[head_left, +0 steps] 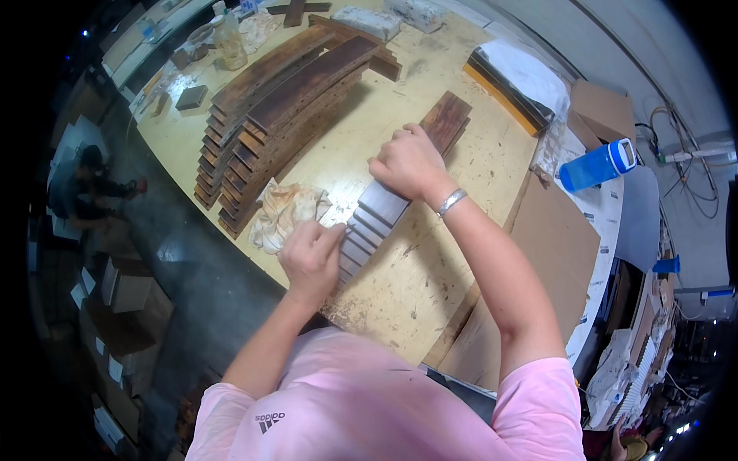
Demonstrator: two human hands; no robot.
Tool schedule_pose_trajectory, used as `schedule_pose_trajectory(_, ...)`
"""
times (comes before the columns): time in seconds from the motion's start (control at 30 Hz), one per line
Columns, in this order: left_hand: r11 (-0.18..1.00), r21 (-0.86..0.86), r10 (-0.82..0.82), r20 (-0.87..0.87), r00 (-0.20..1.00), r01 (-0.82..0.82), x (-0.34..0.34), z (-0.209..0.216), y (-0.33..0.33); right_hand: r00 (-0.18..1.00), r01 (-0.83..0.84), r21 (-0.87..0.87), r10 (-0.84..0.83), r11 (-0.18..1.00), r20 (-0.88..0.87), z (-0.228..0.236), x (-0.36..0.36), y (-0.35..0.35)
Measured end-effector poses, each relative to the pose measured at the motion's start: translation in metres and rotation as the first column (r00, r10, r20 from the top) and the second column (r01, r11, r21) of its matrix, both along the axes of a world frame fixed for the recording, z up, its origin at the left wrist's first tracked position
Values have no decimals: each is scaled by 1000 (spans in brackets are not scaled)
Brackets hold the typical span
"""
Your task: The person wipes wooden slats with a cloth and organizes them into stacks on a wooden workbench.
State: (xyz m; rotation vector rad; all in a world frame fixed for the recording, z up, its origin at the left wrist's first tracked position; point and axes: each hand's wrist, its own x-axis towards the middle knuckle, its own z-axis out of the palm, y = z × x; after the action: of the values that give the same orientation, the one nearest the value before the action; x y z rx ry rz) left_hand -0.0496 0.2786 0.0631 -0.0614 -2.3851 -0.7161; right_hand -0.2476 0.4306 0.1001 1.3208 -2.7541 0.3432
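A stack of wooden boards (377,221) lies slantwise across the table in front of me; the near ends are staggered like steps and look pale grey in the glare. The far end shows reddish-brown wood. My left hand (311,261) is closed at the near left edge of this stack, fingers curled against it. Farther up, my right hand (407,163) is curled into a fist on top of the boards; anything under its fingers is hidden. Beside the left hand lies a crumpled, brown-stained white cloth (288,213).
Two tall stacks of curved dark boards (307,84) stand at left. Wrapped white blocks (365,23) and a jar (228,44) sit at the back. Right of the stack are a black-and-yellow box (507,92), a blue bottle (596,165) and flat cardboard (530,269). Another person (92,188) is at far left.
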Motion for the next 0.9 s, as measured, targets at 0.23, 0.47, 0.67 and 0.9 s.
schedule_pose_trajectory(0.23, 997, 56, -49, -35, 998, 51, 8, -3, 12, 1000, 10, 18, -10, 1000, 10, 0, 0, -1)
schedule_pose_trajectory(0.47, 979, 67, -194, 16, 981, 193, 22, -7, 34, 1000, 9, 9, -10, 1000, 22, -1, 0, -1)
schedule_pose_trajectory(0.67, 993, 97, -65, -40, 997, 69, 4, -14, 7, 1000, 5, -12, -5, 1000, 12, -1, 1, -1)
schedule_pose_trajectory(0.9, 981, 162, -91, -93, 991, 105, 1, -9, 11, 1000, -3, -46, 3, 999, -13, -7, -1, 3)
